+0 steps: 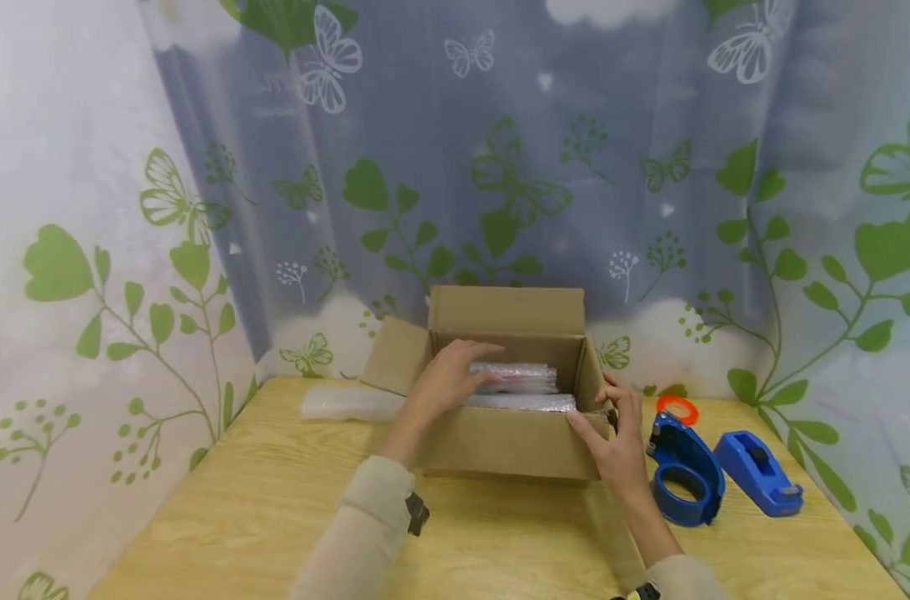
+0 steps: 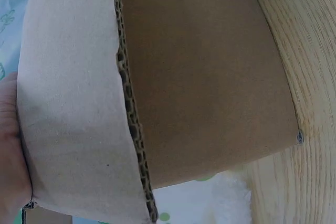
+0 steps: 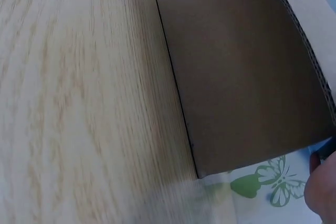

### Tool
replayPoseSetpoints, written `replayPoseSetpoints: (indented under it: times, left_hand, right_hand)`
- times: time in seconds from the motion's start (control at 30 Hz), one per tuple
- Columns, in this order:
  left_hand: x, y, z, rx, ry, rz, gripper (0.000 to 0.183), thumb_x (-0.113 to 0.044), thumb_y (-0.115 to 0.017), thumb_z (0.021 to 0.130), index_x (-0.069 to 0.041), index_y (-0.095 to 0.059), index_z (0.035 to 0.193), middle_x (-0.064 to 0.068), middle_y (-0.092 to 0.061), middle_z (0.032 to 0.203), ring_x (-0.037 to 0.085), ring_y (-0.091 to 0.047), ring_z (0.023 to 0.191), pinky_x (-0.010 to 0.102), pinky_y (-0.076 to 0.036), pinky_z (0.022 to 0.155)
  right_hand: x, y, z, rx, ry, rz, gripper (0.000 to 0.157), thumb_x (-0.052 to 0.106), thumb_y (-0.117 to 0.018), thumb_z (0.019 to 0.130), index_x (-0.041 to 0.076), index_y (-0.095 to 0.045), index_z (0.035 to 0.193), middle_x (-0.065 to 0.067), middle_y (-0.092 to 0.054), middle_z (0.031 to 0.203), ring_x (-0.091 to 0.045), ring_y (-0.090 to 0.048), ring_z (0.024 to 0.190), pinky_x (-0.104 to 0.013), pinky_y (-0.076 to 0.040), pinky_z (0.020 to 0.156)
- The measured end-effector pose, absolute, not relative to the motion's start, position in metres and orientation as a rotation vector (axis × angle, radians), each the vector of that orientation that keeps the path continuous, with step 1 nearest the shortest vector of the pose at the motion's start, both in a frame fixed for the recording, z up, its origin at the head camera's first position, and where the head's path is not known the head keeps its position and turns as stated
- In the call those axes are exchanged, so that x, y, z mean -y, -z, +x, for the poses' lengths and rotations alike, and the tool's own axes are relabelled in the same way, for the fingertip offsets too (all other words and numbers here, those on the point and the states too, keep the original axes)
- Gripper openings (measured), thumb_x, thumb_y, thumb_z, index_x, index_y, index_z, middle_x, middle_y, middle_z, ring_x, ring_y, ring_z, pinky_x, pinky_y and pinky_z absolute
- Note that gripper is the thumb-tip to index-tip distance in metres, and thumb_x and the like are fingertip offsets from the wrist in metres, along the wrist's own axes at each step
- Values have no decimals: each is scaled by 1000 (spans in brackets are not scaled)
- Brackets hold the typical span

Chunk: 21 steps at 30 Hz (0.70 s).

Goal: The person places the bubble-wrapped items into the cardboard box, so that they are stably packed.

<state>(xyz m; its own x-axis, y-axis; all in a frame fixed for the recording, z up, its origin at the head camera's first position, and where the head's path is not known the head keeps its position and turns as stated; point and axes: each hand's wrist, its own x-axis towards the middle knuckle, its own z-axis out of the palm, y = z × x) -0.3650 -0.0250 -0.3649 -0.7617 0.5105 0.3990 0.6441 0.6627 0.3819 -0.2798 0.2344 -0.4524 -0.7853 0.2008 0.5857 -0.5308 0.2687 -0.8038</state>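
An open cardboard box point(image 1: 507, 446) stands on the wooden table, its back and left flaps raised outward. Inside lie a clear bubble-wrapped bundle point(image 1: 517, 379) with a pinkish tint and a second bubble-wrapped piece point(image 1: 533, 403) nearer the front wall. Over the box's left side reaches my left hand point(image 1: 449, 375), its fingers extended above the wrapped bundle; whether the thumb touches it I cannot tell. My right hand point(image 1: 618, 437) holds the front right corner, thumb at the front edge and fingers along the right side. In the left wrist view, a folded flap point(image 2: 79, 98) hangs over the front wall.
Right of the box stand a dark blue tape gun point(image 1: 683, 479), a blue tape dispenser point(image 1: 758, 473) and an orange-red ring point(image 1: 677, 409). Translucent white wrap point(image 1: 346, 404) lies left of the box. A printed curtain point(image 1: 440, 167) hangs behind and beside the table point(image 1: 275, 500).
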Motion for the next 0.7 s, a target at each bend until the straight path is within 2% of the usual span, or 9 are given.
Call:
replayPoseSetpoints:
  times: [0.17,0.3,0.53,0.7]
  left_hand:
    - [25,367,-363,2545,767,-935,48,-33,-75,96,-20,-65,141,1,-67,139,24,-57,132,43,-48,111]
    - [30,365,-362,2423,898,-959,44,-30,-76,96,-17,-69,137,1,-69,135,24,-59,129,42,-49,110]
    - [56,353,-351,2324,1223,-969,39,-27,-73,99,-15,-70,136,0,-70,134,24,-60,129,49,-48,110]
    - [83,336,-344,2397,1374,-949,40,-30,-69,102,-16,-66,139,4,-67,140,31,-62,127,54,-51,105]
  right_hand:
    - [-236,454,-277,2002,-1590,282,35,10,-68,99,7,-50,129,-10,-29,159,-32,-21,153,-70,-18,119]
    - [-234,455,-276,2035,-1564,283,41,16,-67,101,15,-54,140,-11,-31,156,-31,-21,152,-73,-16,117]
    - [-228,455,-276,1973,-1585,339,37,9,-66,101,8,-53,135,-13,-34,153,-33,-19,154,-67,-20,118]
    - [-231,455,-273,1957,-1604,310,35,7,-66,100,7,-50,132,-14,-28,160,-34,-20,153,-67,-23,114]
